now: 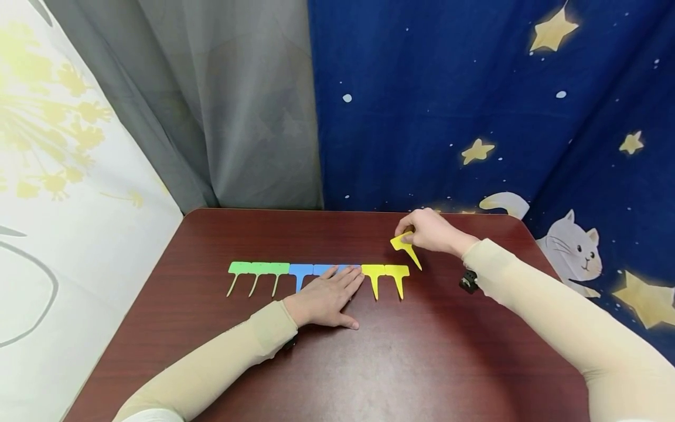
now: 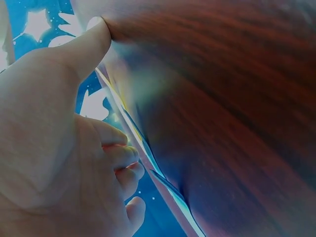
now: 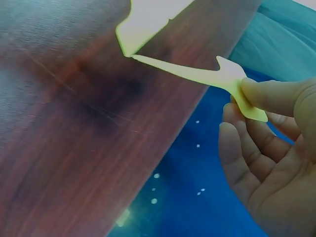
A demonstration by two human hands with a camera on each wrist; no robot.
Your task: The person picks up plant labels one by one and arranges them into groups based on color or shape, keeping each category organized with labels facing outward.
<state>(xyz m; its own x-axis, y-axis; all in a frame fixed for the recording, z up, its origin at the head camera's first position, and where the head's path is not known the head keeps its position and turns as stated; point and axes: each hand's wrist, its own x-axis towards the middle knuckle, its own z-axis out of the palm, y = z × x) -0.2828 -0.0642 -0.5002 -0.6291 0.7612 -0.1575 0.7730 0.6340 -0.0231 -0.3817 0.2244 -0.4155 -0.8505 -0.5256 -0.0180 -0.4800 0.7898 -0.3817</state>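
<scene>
My right hand (image 1: 435, 231) pinches a yellow T-shaped plant label (image 3: 232, 81) by its broad head, between thumb and fingers, with the pointed stem hanging toward the table. This label is above and to the right of a straight row of similar labels. The row runs from green labels (image 1: 259, 268) on the left, through blue labels (image 1: 301, 270), to two yellow labels (image 1: 373, 271) on the right. Flat over the blue part lies my left hand (image 1: 327, 299), fingers straight and thumb spread to the right. It hides the stems of some blue labels.
The row lies on a dark reddish-brown table (image 1: 422, 363) with rounded back corners. Behind the table hang a grey curtain (image 1: 253, 117) and a blue curtain (image 1: 411, 117) with stars and a cat. A white patterned cloth (image 1: 68, 234) is at the left.
</scene>
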